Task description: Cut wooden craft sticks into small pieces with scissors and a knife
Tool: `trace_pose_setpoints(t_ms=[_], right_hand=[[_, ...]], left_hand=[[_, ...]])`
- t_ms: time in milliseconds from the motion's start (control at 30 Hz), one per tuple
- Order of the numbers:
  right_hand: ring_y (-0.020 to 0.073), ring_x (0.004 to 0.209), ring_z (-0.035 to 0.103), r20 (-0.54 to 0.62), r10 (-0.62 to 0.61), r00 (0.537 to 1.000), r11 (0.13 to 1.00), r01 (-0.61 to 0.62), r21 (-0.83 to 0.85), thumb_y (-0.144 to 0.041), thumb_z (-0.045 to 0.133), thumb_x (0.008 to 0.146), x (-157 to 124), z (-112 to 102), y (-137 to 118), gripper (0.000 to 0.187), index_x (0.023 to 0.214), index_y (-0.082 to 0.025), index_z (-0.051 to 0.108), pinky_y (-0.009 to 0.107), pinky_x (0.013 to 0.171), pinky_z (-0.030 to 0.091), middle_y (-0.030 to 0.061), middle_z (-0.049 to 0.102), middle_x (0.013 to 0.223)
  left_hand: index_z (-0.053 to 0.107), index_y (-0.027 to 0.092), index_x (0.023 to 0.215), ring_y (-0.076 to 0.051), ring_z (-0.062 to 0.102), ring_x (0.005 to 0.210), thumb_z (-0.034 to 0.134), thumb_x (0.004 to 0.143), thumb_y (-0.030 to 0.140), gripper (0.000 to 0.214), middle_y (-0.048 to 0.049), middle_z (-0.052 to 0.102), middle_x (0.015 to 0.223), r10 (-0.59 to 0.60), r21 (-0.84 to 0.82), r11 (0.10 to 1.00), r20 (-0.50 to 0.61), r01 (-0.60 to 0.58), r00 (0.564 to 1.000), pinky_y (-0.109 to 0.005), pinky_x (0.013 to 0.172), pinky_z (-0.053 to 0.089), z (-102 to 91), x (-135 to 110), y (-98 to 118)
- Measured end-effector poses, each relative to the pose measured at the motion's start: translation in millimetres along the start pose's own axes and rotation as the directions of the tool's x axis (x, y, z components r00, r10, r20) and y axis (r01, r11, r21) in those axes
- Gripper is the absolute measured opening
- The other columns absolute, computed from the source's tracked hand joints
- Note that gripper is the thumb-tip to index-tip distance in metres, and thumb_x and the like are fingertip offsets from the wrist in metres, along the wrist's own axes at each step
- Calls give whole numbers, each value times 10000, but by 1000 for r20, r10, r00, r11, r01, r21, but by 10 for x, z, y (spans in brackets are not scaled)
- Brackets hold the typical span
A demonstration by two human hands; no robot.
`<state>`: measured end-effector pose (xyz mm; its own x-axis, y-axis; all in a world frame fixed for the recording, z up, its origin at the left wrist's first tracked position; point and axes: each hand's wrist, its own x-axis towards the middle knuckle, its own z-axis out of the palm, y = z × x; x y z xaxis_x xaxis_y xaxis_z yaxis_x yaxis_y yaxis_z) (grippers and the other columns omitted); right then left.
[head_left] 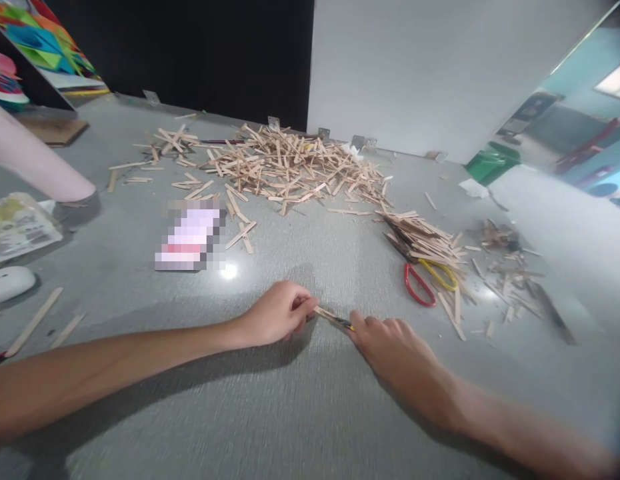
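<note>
My left hand (pixel 277 312) is closed in a pinch on one end of a small wooden stick (pixel 324 312) lying low over the grey table (pixel 310 413). My right hand (pixel 395 350) is closed round a thin dark tool with a yellow bit (pixel 344 323), whose tip meets the stick. The two hands almost touch near the table's middle front. What kind of tool it is I cannot make out.
A big heap of wooden sticks (pixel 290 167) lies at the back. A smaller stack (pixel 423 237) covers red and yellow handled scissors (pixel 425 280) on the right, with scraps (pixel 510 267) beyond. A blurred card (pixel 190 239), a white mouse (pixel 10 283) and a plastic packet (pixel 17 227) lie left.
</note>
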<state>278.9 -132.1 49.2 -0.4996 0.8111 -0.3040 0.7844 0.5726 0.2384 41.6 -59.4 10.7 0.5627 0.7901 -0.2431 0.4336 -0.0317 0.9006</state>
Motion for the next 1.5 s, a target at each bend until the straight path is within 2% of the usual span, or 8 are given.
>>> trace_pose_setpoints(t_ms=[367,600,867,1033,1200,1300,1400,1500], right_hand=[[225,708,717,-131,-40,991,985,61,161,-285,507,1151,98,91,177,273,1032,-170,724,335,584,349,75,755,855],[207,724,735,-48,-50,998,963,61,262,-317,513,1153,179,-3,302,299,1006,-181,734,310,575,335,61,769,831],[219,663,732,-40,5,999,1000,-5,-9,12,526,1008,27,-79,-7,254,1094,-149,702,329,523,316,67,755,831],[198,756,711,-76,-30,997,974,46,223,-252,480,1153,101,-4,186,271,1065,-168,723,305,600,354,71,758,899],[165,773,695,16,-48,999,869,34,494,-337,464,1174,206,-23,379,387,941,-172,726,278,615,347,37,747,827],[204,806,732,-2,-17,1000,926,17,377,-316,477,1166,176,-46,272,329,1012,-176,732,286,615,377,59,763,866],[229,737,756,18,62,998,991,-64,120,-90,517,1088,72,-94,45,215,1108,-162,719,305,575,398,78,769,892],[241,759,778,53,85,995,996,-87,25,3,557,1018,-39,-150,-122,268,1157,-169,710,314,557,435,88,782,996]], left_hand=[[609,172,742,-96,544,398,492,1088,418,440,6,630,564,56,35,998,2,-56,998,-187,434,369,11,3,-35],[616,173,755,-90,538,393,495,1085,420,429,15,619,568,84,2,996,-6,-84,996,-178,421,373,32,20,-121],[595,176,738,-85,526,396,492,1080,424,435,21,612,566,120,-20,992,-18,-121,993,-173,425,363,41,12,-108],[613,170,762,-86,536,404,490,1085,417,424,22,608,575,131,-23,991,-46,-132,990,-174,435,377,49,-4,-118],[607,171,734,-85,535,410,486,1087,398,437,22,591,561,144,-13,989,-59,-145,988,-172,444,379,54,-7,-113],[608,173,743,-86,534,405,489,1085,397,426,23,596,564,139,-8,990,-63,-140,988,-173,444,383,55,-2,-114],[602,175,738,-87,542,403,497,1084,404,428,21,609,567,137,0,991,-59,-137,989,-174,445,382,49,4,-117],[595,176,725,-85,539,399,493,1088,405,441,21,613,564,137,9,991,-53,-137,989,-175,445,376,44,13,-112]])
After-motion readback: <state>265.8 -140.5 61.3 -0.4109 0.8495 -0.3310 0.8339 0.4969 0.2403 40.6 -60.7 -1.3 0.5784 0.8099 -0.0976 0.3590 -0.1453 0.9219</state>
